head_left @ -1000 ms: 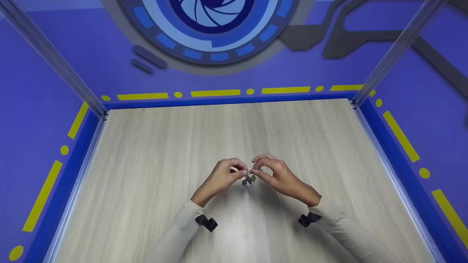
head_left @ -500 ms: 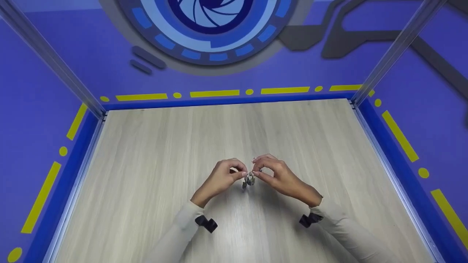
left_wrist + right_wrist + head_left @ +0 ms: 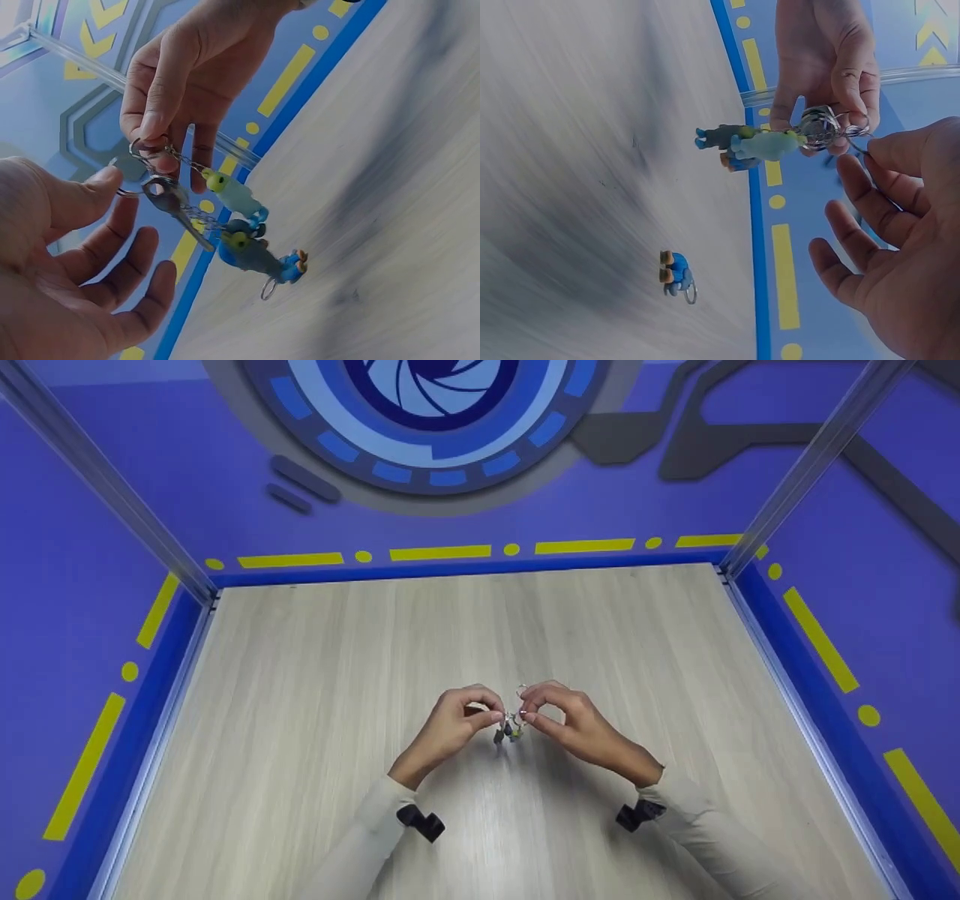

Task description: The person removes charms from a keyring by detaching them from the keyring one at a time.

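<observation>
My left hand (image 3: 454, 720) and right hand (image 3: 577, 720) meet over the table, thumb and index finger of each pinching a bunch of metal key rings (image 3: 819, 127). In the left wrist view a key (image 3: 169, 199) hangs between them, with a pale green figurine (image 3: 236, 195) on a short chain and a darker figurine (image 3: 251, 251) beside it. My right thumb and finger pinch a metal loop (image 3: 859, 144) pulled out from the bunch. The other fingers of both hands are loosely bent. In the head view the hanging charms (image 3: 510, 733) look small.
A small blue figurine with brown feet (image 3: 675, 271) and its own ring (image 3: 691, 292) appears apart from the bunch, against the table, in the right wrist view. The wooden table (image 3: 337, 675) is bordered by blue walls (image 3: 420, 532) and metal posts (image 3: 821, 457).
The hanging charms have turned and a yellow-green patch shows among them. Both hands have shifted slightly, a little further apart, and a ring shows more plainly beyond my right fingers.
</observation>
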A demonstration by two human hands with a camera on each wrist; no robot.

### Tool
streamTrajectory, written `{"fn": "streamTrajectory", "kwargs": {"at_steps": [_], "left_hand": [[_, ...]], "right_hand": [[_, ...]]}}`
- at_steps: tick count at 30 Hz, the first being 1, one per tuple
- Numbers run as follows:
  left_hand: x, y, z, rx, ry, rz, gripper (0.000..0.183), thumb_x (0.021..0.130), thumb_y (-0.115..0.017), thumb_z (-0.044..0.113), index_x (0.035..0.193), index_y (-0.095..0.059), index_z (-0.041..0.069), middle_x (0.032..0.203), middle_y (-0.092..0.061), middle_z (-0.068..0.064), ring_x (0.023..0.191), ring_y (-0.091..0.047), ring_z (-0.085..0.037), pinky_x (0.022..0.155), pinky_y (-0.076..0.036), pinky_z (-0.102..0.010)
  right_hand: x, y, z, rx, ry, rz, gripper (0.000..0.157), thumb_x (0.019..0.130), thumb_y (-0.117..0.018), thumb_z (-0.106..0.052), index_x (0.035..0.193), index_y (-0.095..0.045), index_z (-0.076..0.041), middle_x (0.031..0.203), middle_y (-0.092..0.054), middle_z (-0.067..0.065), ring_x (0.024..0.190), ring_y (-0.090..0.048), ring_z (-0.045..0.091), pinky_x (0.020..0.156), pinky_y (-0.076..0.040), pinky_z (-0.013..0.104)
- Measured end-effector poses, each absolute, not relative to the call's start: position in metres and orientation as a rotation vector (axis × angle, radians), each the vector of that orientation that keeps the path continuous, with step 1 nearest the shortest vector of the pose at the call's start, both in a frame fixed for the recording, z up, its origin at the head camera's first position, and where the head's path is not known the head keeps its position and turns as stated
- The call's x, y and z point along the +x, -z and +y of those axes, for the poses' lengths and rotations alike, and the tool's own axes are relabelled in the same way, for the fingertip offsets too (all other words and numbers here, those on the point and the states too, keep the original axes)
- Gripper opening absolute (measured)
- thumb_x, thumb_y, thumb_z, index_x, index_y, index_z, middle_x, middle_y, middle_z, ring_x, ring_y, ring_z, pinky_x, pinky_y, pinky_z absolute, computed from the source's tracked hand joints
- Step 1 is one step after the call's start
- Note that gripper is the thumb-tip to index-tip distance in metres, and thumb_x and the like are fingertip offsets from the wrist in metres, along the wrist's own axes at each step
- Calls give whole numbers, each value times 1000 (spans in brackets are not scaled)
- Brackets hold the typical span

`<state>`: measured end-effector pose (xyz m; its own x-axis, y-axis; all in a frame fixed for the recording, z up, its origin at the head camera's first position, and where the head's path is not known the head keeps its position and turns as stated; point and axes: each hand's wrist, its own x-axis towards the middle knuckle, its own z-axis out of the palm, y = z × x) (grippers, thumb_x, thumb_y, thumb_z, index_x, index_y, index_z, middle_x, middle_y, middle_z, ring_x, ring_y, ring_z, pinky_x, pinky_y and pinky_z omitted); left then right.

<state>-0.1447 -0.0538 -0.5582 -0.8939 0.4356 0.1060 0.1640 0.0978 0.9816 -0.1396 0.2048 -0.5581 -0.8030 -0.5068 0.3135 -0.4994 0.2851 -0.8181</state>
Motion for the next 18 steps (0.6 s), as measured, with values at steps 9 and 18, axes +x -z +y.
{"fn": "streamTrajectory", "kwargs": {"at_steps": [9,18], "left_hand": [[-145,562,-54,596,-1981,2118,8,102,-74,-1,99,-78,4,102,-76,-12,99,-69,-19,91,-57,-32],[-145,557,-56,591,-1876,2160,11,104,-76,9,106,-77,-2,105,-78,-9,101,-70,-18,99,-56,-47]], "right_hand": [[-136,559,203,-886,1733,2384,8,106,-72,-5,100,-74,-9,122,-77,11,128,-68,33,116,-48,37],[-137,555,201,-851,1770,2379,9,109,-70,-8,103,-75,-7,119,-78,11,128,-69,32,116,-49,36]]}}
